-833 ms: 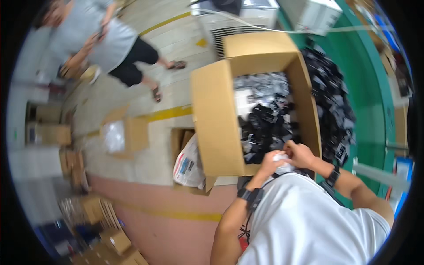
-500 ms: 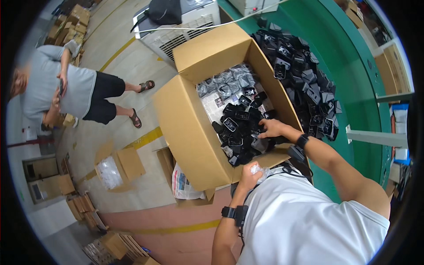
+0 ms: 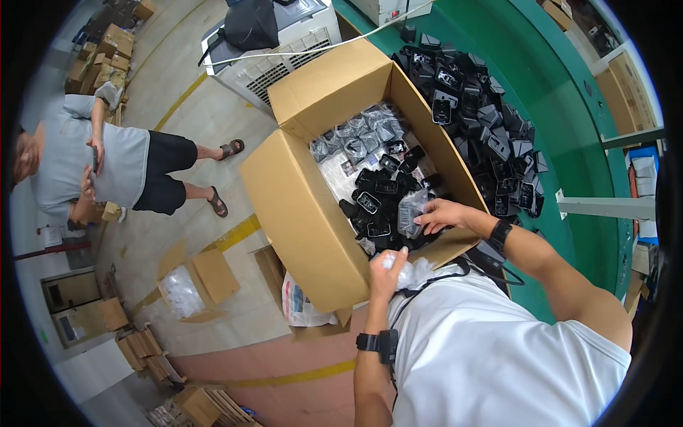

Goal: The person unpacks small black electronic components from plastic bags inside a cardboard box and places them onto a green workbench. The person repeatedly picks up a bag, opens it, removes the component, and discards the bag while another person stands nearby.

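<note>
My right hand (image 3: 448, 215) reaches into a large cardboard box (image 3: 288, 220) and grips a clear plastic bag (image 3: 410, 212) with something dark inside. Crumpled clear plastic (image 3: 416, 274) bunches out of my closed left hand (image 3: 386, 276), which is at the box's near edge. Inside the box, loose black devices (image 3: 368, 203) with glossy faces lie in a jumbled pile. Beyond them, several plastic-wrapped dark pieces (image 3: 363, 135) sit packed at the far end. Printed paper shows between the two groups.
A big heap of black parts (image 3: 491, 128) covers part of the green table (image 3: 548, 92) at right. Left of the box, a person (image 3: 121, 156) stands holding something dark. An open carton of clear plastic (image 3: 183, 288) rests on the floor. A black bag (image 3: 250, 27) lies atop a grey-white machine.
My right hand has lifted a bagged dark piece from among the loose devices. My left hand has shifted slightly left and up, still gripping the crumpled plastic.
</note>
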{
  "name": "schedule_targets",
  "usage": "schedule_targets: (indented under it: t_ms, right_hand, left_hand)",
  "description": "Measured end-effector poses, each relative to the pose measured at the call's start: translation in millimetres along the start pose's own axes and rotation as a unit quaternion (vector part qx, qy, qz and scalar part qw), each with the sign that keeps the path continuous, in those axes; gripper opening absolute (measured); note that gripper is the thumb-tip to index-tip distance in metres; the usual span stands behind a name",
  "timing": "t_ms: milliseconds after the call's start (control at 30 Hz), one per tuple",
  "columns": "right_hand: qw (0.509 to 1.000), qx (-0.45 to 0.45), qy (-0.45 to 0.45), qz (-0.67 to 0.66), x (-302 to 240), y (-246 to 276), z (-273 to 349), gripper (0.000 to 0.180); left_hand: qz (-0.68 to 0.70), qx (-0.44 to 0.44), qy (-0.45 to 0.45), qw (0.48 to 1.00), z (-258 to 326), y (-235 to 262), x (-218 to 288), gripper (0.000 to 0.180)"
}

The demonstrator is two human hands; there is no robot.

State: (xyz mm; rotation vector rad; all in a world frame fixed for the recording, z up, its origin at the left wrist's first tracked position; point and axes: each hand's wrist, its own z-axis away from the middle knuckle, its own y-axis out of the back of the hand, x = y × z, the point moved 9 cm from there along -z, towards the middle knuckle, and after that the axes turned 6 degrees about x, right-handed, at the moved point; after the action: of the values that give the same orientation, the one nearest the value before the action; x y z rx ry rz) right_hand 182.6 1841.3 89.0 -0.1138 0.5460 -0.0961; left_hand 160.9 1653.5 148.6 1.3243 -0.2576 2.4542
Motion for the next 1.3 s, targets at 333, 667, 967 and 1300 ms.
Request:
schedule_targets:
  t_ms: [333, 667, 967, 1300]
  right_hand:
    - [0.990, -0.086, 0.029, 0.109, -21, -50, 47, 0.044]
    - [0.744, -0.019, -0.037, 0.667, 35, -3, -36, 0.064]
    - [0.768, 0.062, 0.064, 0.634, 45, -18, -54, 0.029]
    - [0.768, -0.056, 0.187, 0.610, 68, -81, -81, 0.027]
  left_hand:
    - [-0.148, -0.006, -0.080, 0.986, -17, -1, 8, 0.024]
    - [-0.090, 0.156, -0.183, 0.967, -10, 88, 48, 0.010]
    - [-0.116, 0.190, -0.101, 0.970, -5, 135, 37, 0.024]
    - [-0.107, 0.082, -0.004, 0.991, -2, 122, 37, 0.030]
